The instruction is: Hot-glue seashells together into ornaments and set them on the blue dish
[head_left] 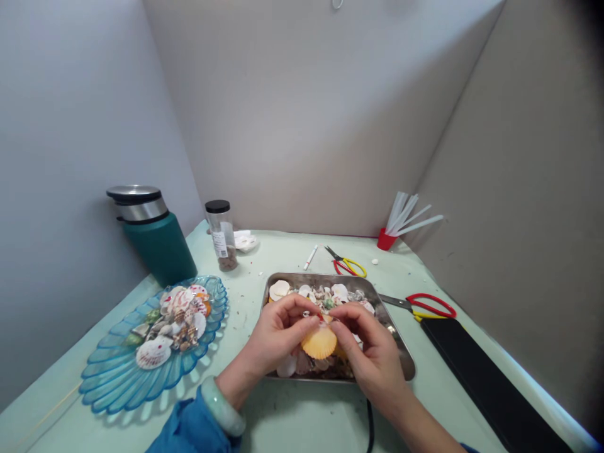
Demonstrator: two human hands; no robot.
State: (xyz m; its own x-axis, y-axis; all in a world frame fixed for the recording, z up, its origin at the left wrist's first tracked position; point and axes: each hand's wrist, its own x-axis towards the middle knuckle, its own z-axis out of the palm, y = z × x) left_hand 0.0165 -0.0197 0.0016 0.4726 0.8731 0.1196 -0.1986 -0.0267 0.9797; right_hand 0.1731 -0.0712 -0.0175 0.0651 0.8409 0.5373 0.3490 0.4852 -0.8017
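Note:
A yellow-orange scallop shell (pixel 319 341) is held over a metal tray (pixel 408 365) of assorted seashells. My left hand (pixel 282 331) pinches it near its narrow end, thumb against fingertips. From the other side my right hand (pixel 370 346) is closed at the same end of the shell, thumb and forefinger together. A small bit of red shows between the fingertips; what it is I cannot make out. White shells (pixel 279 289) and smaller spiral ones lie in the tray behind my hands, which hide its middle.
On the left, a blue scalloped dish (pixel 108 377) holds shells, beside a green flask (pixel 160 248) and a clear jar (pixel 221 236). Small scissors (pixel 346 264), a white stick (pixel 310 258), a red cup (pixel 386 240) of sticks, larger scissors (pixel 425 305) and a black slab (pixel 486 377) lie behind and right.

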